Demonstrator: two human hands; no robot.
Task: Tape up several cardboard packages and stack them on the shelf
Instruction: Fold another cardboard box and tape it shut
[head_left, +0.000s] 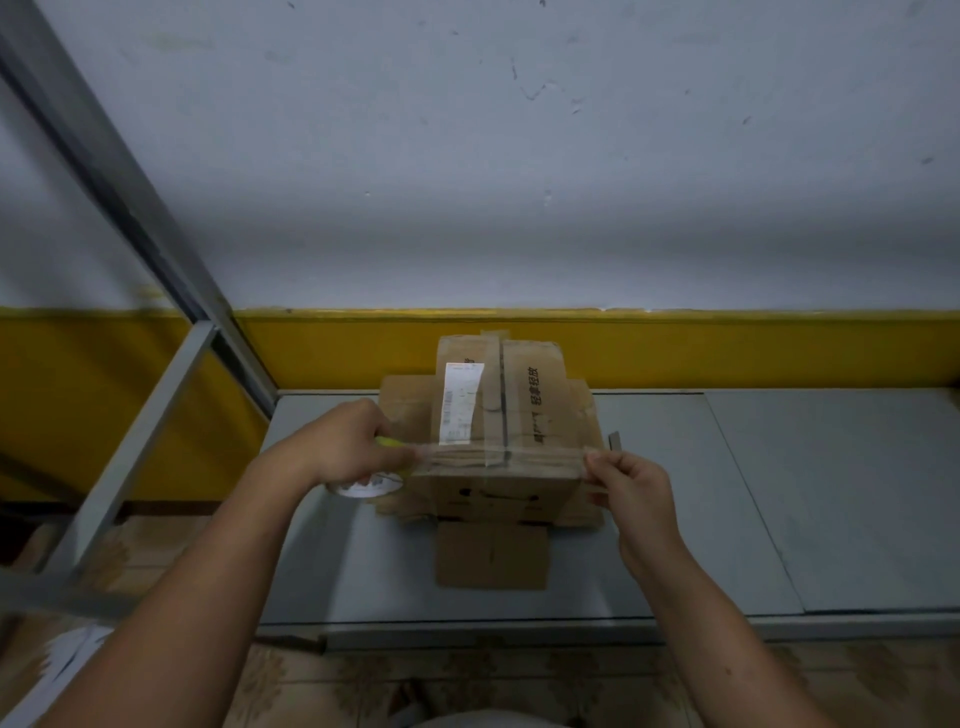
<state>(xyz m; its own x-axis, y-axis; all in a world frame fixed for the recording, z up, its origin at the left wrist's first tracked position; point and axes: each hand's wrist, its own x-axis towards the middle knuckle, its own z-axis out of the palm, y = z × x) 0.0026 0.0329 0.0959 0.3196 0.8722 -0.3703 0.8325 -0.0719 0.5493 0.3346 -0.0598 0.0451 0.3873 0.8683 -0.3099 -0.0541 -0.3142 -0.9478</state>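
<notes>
A cardboard box with a white label and printed characters sits on top of other flattened or stacked cardboard on a grey shelf board. My left hand grips a roll of clear tape at the box's left side. A strip of clear tape stretches from the roll across the box's near top edge. My right hand pinches the strip's free end at the box's right side.
Grey metal shelf posts rise at the left. Behind the shelf is a wall, yellow low down and pale above. A small grey object stands just right of the box. Tiled floor shows below the shelf edge.
</notes>
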